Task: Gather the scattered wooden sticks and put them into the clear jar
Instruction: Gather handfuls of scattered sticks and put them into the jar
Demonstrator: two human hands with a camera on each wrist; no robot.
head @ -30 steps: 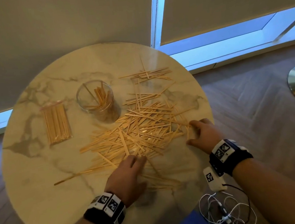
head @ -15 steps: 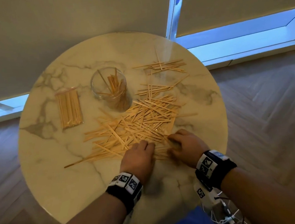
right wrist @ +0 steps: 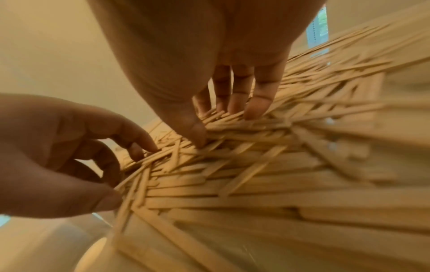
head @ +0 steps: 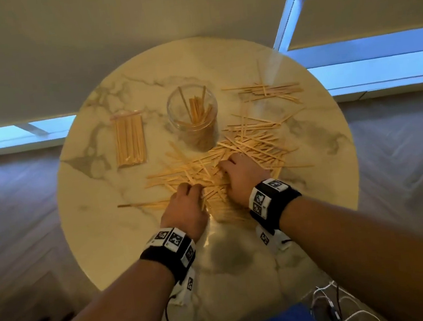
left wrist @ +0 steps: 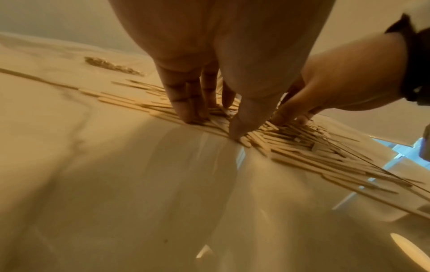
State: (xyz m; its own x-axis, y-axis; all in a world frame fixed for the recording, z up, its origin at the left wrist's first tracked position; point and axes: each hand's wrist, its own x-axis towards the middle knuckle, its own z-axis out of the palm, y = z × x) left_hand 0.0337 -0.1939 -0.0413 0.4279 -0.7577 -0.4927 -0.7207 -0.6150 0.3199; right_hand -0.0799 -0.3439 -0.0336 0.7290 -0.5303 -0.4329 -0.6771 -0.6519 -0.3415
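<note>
Hands (head: 243, 175) closer together amid sticks (head: 253, 145)

Both forearms are bare. Each wrist wears a black band (head: 169, 255) faced with white tiles printed in black square codes. A thin dark cable (head: 170, 320) trails from the left band.

Both arms reach up from the bottom of the head view. The left hand (head: 184, 208) is in the middle, palm down, fingers (left wrist: 184, 103) bent with tips pressing down. The right hand (head: 244, 177) is just right of it and a bit higher, fingers (right wrist: 258, 103) bent down too. Each wrist wears a black band.
</note>
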